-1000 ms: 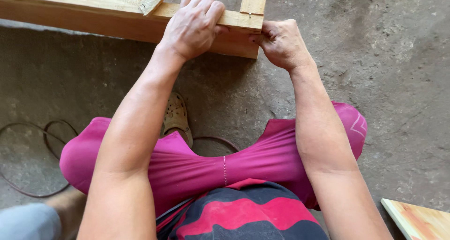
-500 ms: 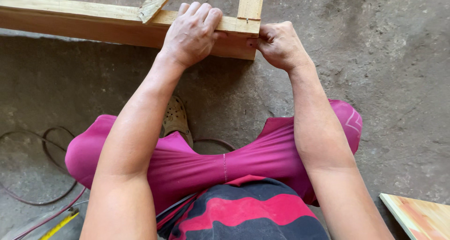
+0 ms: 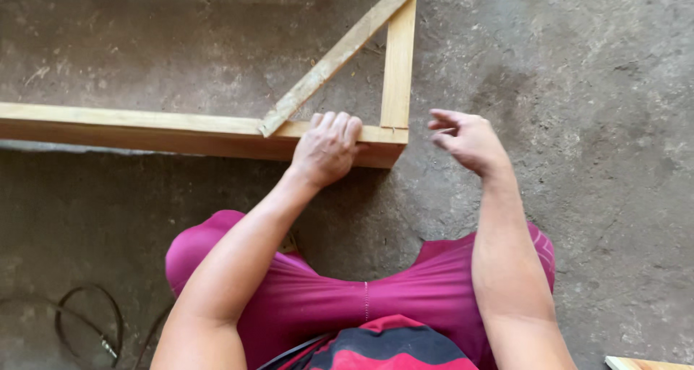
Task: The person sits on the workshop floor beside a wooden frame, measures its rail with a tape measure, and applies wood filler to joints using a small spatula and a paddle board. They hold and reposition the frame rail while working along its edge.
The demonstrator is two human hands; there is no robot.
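A wooden frame (image 3: 144,128) of pale planks lies on the concrete floor, with a long rail across the view, an upright plank (image 3: 399,59) at its right end and a diagonal brace (image 3: 336,55) across the corner. My left hand (image 3: 327,149) rests on the rail near that corner, fingers curled over its top edge. Just right of the corner, my right hand (image 3: 466,140) hovers off the wood, its fingers loosely apart and holding nothing. My legs in magenta trousers are below.
A dark cable (image 3: 90,323) loops on the floor at the lower left. The corner of another pale wooden board (image 3: 643,363) shows at the bottom right. Rough grey concrete (image 3: 578,88) surrounds the frame.
My right hand has come off the frame's corner and moved right, fingers opening. The view has tilted up, showing more of the brace and upright plank. My left hand stays on the rail.
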